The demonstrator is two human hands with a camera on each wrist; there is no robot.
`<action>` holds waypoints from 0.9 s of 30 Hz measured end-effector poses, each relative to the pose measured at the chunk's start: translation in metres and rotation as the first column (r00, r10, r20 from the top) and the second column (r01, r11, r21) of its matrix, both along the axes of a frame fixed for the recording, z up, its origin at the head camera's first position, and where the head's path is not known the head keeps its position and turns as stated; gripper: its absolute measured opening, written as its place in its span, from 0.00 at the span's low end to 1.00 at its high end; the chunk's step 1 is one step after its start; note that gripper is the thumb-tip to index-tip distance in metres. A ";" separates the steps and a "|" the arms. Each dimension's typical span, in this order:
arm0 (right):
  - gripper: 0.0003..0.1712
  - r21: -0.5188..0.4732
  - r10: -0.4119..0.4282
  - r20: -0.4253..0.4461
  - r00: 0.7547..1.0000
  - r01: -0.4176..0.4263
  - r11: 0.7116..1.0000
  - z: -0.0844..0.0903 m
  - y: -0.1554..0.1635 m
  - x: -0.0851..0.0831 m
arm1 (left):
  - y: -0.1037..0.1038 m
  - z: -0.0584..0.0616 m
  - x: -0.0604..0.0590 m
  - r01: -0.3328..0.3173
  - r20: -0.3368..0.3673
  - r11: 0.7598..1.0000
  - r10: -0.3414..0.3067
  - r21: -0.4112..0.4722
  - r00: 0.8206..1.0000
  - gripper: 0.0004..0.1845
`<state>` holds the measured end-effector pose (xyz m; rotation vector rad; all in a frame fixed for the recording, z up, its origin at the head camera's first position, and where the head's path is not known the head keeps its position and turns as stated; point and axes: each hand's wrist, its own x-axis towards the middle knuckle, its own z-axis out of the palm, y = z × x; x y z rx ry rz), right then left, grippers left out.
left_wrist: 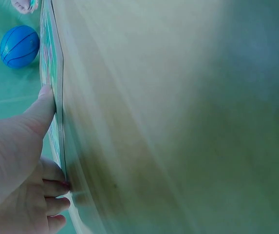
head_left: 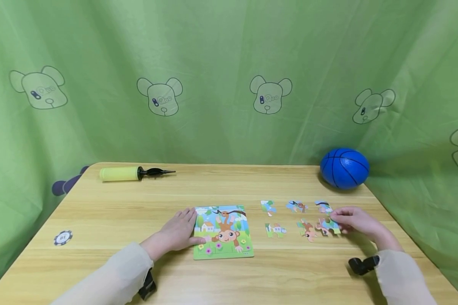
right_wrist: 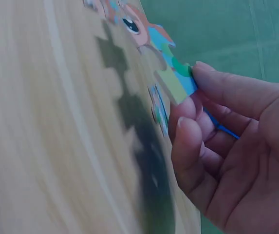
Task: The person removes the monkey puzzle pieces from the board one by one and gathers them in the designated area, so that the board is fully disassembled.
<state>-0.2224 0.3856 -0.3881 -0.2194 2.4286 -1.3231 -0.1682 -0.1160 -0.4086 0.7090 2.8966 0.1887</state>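
- The right hand point(head_left: 352, 221) is pinching a loose puzzle piece point(head_left: 329, 225) at its right edge, thumb on top and fingers point(right_wrist: 190, 134) curling beneath; the grip is narrow, closing on the piece only.
- That piece is sitting at the right end of the loose pieces, just beside a monkey-face piece point(head_left: 307, 231), on the worktop point(head_left: 110, 212) to the right of the puzzle board point(head_left: 223, 232).
- The left hand point(head_left: 179, 232) is lying flat with straight fingers against the board's left edge, thumb point(left_wrist: 43, 105) touching the rim, bracing it rather than holding it.
- To do the lift well, I would judge it best to keep the pinch near the edge and raise the piece straight up, so the neighbouring piece is not dragged along.
- Keeping the left hand pressing should stop the board sliding.
- Whether the piece is already clear of the worktop is hard to make out.
- Both wrist views are blurring the wood grain, and the board's picture is showing only edge-on from the left wrist.
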 end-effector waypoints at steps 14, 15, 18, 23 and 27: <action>0.18 0.201 -0.195 0.029 0.980 0.185 0.962 -0.012 0.026 -0.005 | -0.001 -0.003 -0.001 0.005 -0.007 1.000 -0.005 -0.006 1.000 0.46; 0.18 0.207 -0.198 0.027 0.980 0.188 0.960 -0.013 0.027 -0.006 | -0.001 -0.003 -0.001 0.005 -0.008 1.000 -0.005 -0.006 1.000 0.46; 0.17 0.228 -0.194 0.017 0.981 0.186 0.956 -0.017 0.029 -0.009 | -0.001 -0.003 -0.001 0.007 -0.013 1.000 -0.007 -0.007 1.000 0.46; 0.17 0.245 -0.193 0.007 0.981 0.185 0.952 -0.020 0.031 -0.011 | -0.001 -0.003 -0.001 0.008 -0.018 1.000 -0.008 -0.010 1.000 0.46; 0.16 0.243 -0.193 0.006 0.981 0.186 0.952 -0.019 0.030 -0.011 | -0.001 -0.003 -0.001 0.006 -0.014 1.000 -0.006 -0.003 1.000 0.46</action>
